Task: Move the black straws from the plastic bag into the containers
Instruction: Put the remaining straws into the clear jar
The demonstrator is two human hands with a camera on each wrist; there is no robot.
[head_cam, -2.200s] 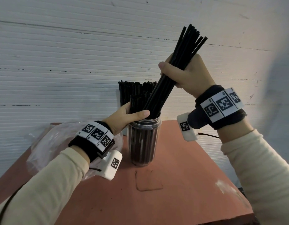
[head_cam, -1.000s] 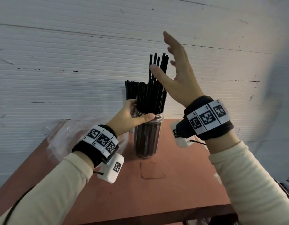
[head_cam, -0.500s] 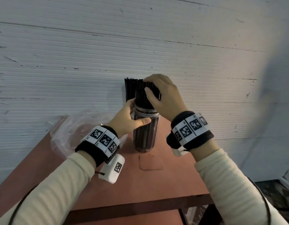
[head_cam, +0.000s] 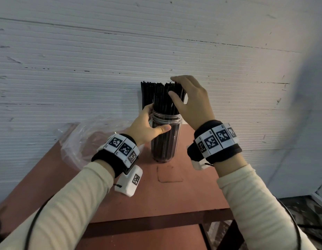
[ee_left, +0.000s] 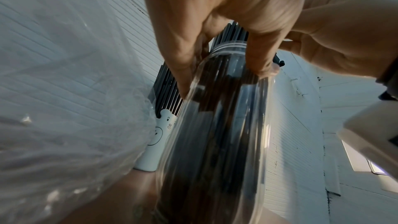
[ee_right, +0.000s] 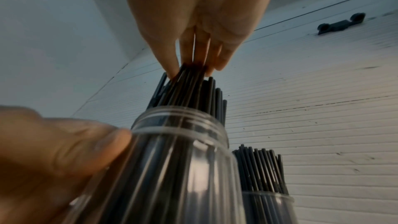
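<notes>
A clear plastic jar [head_cam: 164, 141] stands on the red-brown table [head_cam: 183, 192], packed with upright black straws [head_cam: 163, 101]. My left hand [head_cam: 149, 123] grips the jar just under its threaded rim, thumb in front. My right hand [head_cam: 182, 91] hovers over the jar, its straight fingers [ee_right: 189, 52] touching the straw tops [ee_right: 191, 88] and its thumb against their side. Close behind stands a second container [ee_left: 159, 140], white with bear faces, also full of straws [head_cam: 147, 92]. The plastic bag [head_cam: 88, 139] lies crumpled at the left; I see no straws in it.
A white ribbed wall [head_cam: 229, 69] rises right behind the containers. The table's front edge [head_cam: 156, 221] is near me, with a lower shelf beneath it. On the right the tabletop ends close to the jar.
My right hand let a bundle of straws drop into the jar, opened, then came down onto the straw tops. My left hand has kept hold of the jar.
</notes>
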